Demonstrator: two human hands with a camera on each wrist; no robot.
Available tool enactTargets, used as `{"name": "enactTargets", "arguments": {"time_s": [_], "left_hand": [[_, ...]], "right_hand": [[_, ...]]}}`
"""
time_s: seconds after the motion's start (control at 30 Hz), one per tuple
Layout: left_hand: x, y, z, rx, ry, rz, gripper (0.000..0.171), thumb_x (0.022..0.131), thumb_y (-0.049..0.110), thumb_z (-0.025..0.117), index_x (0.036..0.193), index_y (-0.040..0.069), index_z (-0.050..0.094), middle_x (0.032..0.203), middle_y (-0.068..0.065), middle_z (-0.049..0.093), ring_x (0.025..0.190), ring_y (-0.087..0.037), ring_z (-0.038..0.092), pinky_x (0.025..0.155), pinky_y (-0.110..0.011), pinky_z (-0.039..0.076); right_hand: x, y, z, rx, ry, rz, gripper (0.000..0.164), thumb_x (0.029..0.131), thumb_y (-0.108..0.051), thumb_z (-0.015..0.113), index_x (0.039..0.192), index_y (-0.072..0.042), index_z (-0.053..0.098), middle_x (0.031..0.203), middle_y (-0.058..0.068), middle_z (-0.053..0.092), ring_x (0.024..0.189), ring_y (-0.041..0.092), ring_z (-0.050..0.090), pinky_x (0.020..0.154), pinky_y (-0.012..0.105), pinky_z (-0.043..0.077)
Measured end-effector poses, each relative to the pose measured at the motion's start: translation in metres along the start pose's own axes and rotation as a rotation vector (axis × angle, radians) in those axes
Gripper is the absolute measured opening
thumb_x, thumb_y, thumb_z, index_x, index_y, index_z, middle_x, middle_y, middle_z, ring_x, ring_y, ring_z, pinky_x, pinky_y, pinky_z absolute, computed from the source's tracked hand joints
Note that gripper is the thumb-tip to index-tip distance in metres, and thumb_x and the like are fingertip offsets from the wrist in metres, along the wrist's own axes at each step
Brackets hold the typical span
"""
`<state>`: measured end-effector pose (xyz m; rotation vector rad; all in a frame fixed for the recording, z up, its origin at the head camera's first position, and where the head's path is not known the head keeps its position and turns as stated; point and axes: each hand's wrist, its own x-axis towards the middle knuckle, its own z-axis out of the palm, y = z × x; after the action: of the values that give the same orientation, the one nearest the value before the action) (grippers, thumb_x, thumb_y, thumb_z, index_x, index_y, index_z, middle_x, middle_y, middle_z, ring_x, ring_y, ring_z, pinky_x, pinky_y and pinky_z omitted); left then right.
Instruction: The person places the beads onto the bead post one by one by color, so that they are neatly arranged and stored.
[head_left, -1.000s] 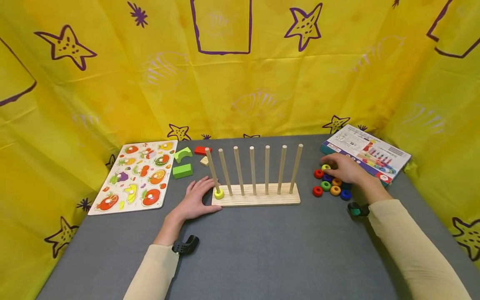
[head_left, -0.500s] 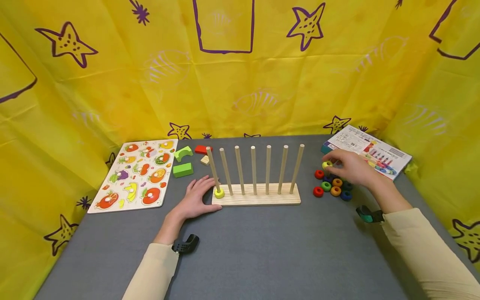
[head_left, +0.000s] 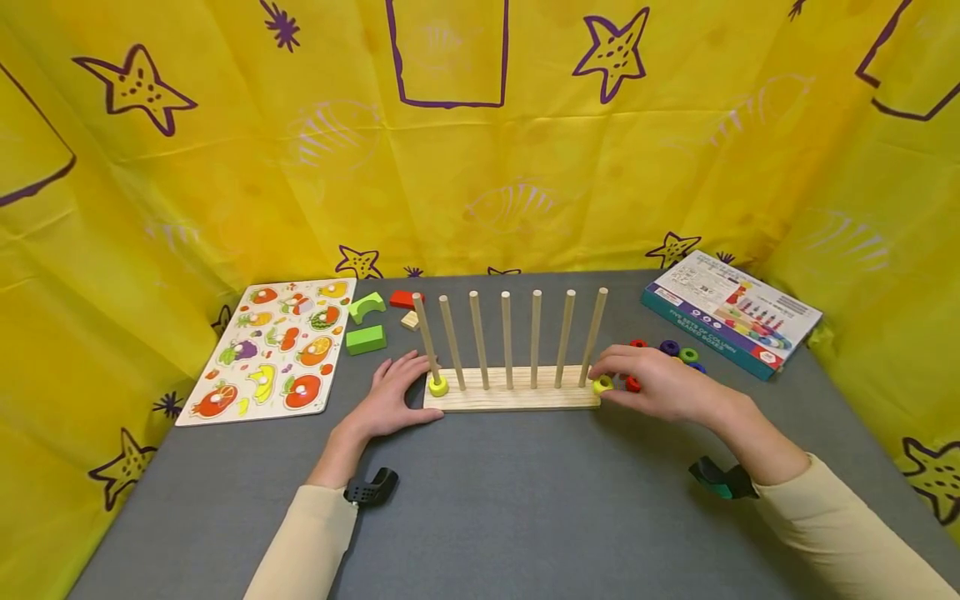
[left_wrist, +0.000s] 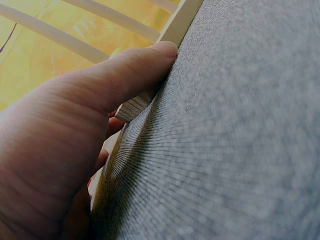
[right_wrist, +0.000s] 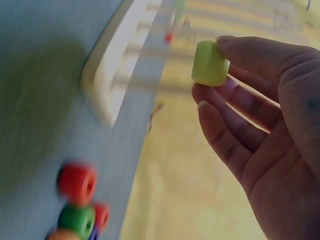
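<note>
A wooden stand (head_left: 517, 401) with a row of upright pegs lies across the middle of the table. At its left end my left hand (head_left: 392, 398) holds the base, thumb along the front edge and fingers reaching behind. One yellow ring (head_left: 438, 387) sits at the bottom of the leftmost peg. My right hand (head_left: 660, 383) pinches another yellow bead ring (right_wrist: 210, 64) between thumb and fingertips, beside the stand's right end and the rightmost peg. In the right wrist view this ring is off the table, apart from the pegs.
Loose coloured rings (head_left: 670, 347), partly hidden by the right hand, lie right of the stand. Behind them is a toy box (head_left: 731, 312). A fruit puzzle board (head_left: 273, 350), green blocks (head_left: 365, 340), a red block (head_left: 405, 299) and a small wooden piece (head_left: 409, 321) lie left.
My right hand has picked the yellow ring up from the pile and carried it left to the stand's right end. The left hand stays at the stand's left end.
</note>
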<state>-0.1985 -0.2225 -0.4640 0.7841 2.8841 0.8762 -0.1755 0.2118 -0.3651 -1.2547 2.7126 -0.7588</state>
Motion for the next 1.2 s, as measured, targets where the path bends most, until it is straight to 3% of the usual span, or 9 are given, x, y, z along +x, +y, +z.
{"name": "enactTargets", "arguments": {"time_s": [0.43,0.83,1.0,1.2], "left_hand": [[0.003,0.001,0.001,-0.002,-0.017,-0.021,0.081,0.082,0.044,0.081,0.146,0.005,0.051,0.152,-0.016,0.046,0.148,-0.037,0.024,0.116,-0.061,0.005],[0.003,-0.001,0.001,-0.018,-0.007,0.002,0.079,0.082,0.044,0.082,0.146,0.010,0.052,0.152,-0.015,0.046,0.148,-0.037,0.023,0.115,-0.063,0.004],[0.002,0.001,0.001,-0.014,-0.002,0.007,0.078,0.082,0.041,0.084,0.145,0.008,0.053,0.151,-0.014,0.048,0.148,-0.038,0.024,0.115,-0.064,0.005],[0.001,0.000,0.000,-0.019,0.011,0.020,0.078,0.081,0.038,0.085,0.145,0.006,0.053,0.149,-0.015,0.049,0.147,-0.038,0.025,0.114,-0.064,0.006]], "right_hand": [[0.069,-0.065,0.013,0.074,-0.016,-0.249,0.024,0.094,-0.015,0.074,0.118,-0.014,0.071,0.121,-0.003,0.064,0.109,0.013,0.060,0.094,0.033,0.052],[0.135,-0.111,-0.014,0.076,0.099,-0.484,0.024,0.094,-0.011,0.073,0.117,-0.005,0.070,0.119,0.004,0.064,0.108,0.015,0.059,0.092,0.026,0.049],[0.154,-0.120,-0.028,0.075,0.144,-0.486,0.026,0.094,-0.008,0.073,0.119,-0.002,0.069,0.121,0.008,0.064,0.107,0.016,0.060,0.089,0.028,0.051],[0.178,-0.122,-0.035,0.042,0.151,-0.420,0.026,0.094,-0.007,0.072,0.119,-0.002,0.069,0.121,0.009,0.064,0.104,0.018,0.061,0.089,0.027,0.051]]}}
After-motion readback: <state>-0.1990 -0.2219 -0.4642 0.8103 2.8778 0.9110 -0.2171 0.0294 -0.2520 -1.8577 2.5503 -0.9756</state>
